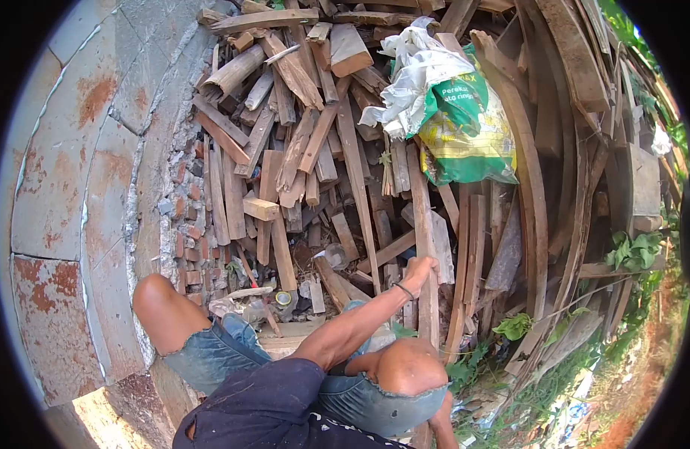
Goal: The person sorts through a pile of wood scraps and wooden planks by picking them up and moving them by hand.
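My left hand (419,274), with a dark band at the wrist, is closed around a long narrow wooden plank (422,202). The plank stands lengthwise ahead of me and runs down past my bent right knee. Low at the right edge of that knee, part of my right hand (440,417) shows close to the plank's lower end (422,435). Its fingers are mostly hidden, so its grip cannot be made out. Beyond the left hand lies a green, yellow and white plastic sack (468,138), with crumpled white plastic (416,71) over its top.
A heap of loose wood pieces (292,157) fills the space in front. Long curved boards (528,202) lean at the right. To the left runs a grey slab surface (68,165) with a broken brick edge (191,224). Green plants (513,327) grow at the lower right.
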{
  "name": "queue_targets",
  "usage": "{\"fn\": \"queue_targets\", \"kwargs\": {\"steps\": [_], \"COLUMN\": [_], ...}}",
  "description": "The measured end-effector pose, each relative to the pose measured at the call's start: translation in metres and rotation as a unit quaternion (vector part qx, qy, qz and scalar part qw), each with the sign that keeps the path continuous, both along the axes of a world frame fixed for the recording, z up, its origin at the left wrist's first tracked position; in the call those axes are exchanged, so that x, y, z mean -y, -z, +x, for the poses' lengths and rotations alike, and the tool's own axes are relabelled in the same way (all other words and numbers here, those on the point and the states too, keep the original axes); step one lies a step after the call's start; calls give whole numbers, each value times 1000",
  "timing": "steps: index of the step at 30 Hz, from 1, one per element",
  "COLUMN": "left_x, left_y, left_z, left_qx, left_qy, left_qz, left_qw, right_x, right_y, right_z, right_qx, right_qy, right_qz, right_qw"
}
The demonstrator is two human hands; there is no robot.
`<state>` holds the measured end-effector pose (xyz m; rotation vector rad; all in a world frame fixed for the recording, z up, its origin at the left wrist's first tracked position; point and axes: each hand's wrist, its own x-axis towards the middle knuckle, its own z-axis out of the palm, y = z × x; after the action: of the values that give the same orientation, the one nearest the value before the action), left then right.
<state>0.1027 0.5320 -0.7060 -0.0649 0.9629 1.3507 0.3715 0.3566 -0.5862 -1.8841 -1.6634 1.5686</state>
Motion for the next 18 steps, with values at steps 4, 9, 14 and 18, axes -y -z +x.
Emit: {"fn": "queue_targets", "kwargs": {"steps": [4,9,14,18], "left_x": [5,25,19,-8], "left_y": [36,58,62,18], "left_z": [-1,-13,-9,13], "left_qx": [197,293,286,29], "left_qy": [19,21,32,-23], "left_qz": [84,219,190,-47], "left_qw": [977,931,939,998], "right_x": [10,42,34,-2], "right_y": [32,89,73,35], "right_z": [12,20,-9,-2], "right_qx": [123,214,107,-76], "right_qy": [-2,-68,-76,-38], "right_qz": [82,186,111,-17], "right_qw": [989,957,985,996]}}
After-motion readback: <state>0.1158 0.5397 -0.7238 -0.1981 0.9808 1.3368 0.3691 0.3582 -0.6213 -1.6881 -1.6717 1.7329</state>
